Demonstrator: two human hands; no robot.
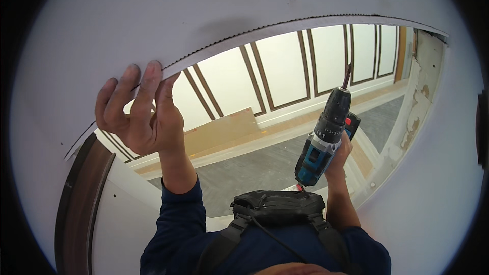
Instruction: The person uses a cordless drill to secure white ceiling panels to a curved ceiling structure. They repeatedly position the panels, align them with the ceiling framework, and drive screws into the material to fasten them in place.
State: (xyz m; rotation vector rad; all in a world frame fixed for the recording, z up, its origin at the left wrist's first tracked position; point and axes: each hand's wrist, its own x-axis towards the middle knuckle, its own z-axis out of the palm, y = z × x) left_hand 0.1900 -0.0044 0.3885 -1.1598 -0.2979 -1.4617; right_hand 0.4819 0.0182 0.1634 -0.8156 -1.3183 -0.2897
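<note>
My right hand [341,155] is wrapped round the handle of a blue and black cordless drill [320,145]. A long dark bit [347,77] points upward from its chuck, apart from the wall. On the left, my raised left hand [142,114] grips a narrow white strip [244,37] between thumb and fingers. This strip runs along the top edge of an opening in a white panel [137,15]. A dark, jagged line follows the strip's upper side. The fingertips press against the panel, and the palm hides part of the strip's left end.
Dark brown trim [84,198] stands at the lower left. The opening's right side has a rough, peeling edge [420,91]. Beyond lie a grey floor [224,188], a brown board [224,131] and a white wall with brown mouldings [280,71]. A black chest pouch [279,208] hangs before me.
</note>
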